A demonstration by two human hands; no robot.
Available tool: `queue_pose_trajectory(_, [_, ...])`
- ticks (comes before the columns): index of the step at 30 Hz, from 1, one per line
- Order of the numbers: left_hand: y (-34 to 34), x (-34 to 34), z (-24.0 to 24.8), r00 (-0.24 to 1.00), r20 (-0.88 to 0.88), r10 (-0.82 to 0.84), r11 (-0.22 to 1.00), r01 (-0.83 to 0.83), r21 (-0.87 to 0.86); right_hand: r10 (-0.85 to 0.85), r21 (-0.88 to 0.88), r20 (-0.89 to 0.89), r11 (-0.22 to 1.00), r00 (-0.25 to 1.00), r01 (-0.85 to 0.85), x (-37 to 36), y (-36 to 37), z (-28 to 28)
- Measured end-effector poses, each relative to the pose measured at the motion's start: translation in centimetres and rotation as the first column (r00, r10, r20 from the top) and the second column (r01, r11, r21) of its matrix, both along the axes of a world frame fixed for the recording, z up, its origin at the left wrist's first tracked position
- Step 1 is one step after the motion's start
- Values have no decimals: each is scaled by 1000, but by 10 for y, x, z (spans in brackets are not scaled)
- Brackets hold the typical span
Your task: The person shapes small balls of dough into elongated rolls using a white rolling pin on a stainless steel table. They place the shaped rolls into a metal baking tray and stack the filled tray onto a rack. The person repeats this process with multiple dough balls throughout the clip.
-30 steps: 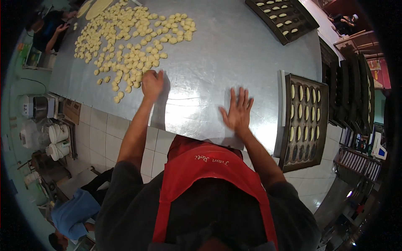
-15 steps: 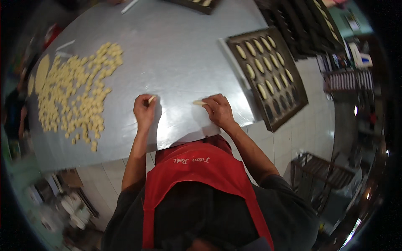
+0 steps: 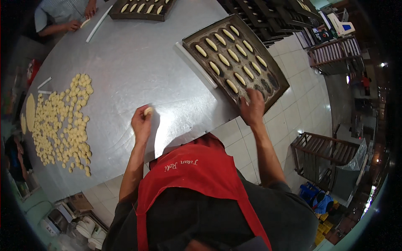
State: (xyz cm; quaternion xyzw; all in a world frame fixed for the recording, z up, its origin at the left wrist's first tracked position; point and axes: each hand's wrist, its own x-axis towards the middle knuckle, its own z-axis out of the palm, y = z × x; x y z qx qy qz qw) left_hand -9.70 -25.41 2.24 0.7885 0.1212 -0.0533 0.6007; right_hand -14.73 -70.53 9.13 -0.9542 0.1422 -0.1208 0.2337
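My left hand [image 3: 141, 121] is closed over the metal table near its front edge, with a small pale dough ball [image 3: 148, 111] between thumb and fingers. On the right, my right hand [image 3: 253, 108] reaches over the near edge of a dark baking tray [image 3: 274, 102], fingers curled down. Its fingertips are partly hidden, so what they hold does not show. Rows of slim dough rolls [image 3: 233, 55] lie in the tray's hollows, and the hollows beside my right hand are bare. Many dough balls [image 3: 77, 134] lie spread over the table's left side.
Flat dough pieces [image 3: 30, 112] and white sticks [image 3: 45, 83] lie at far left. Across the table, a co-worker's hand [image 3: 74, 25] handles dough near a long white bar [image 3: 99, 24] and another filled tray [image 3: 140, 16]. Dark trays [image 3: 268, 19] are stacked behind mine.
My right hand has moved from above the table, where it held a slim dough roll, to the baking tray. My left hand still holds dough. The view has swung toward the right.
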Motion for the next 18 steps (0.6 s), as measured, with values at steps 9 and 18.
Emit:
queue_pose_trajectory(9, [-62,-16,14,795,286,-534,601,120,790,315,-88,30,946,949,-312,148,151,-72])
queue_pose_trajectory(18, [-30,34,0,940,171,-295,535,14,845,831,25,244,510,500,-860,112,189,-62])
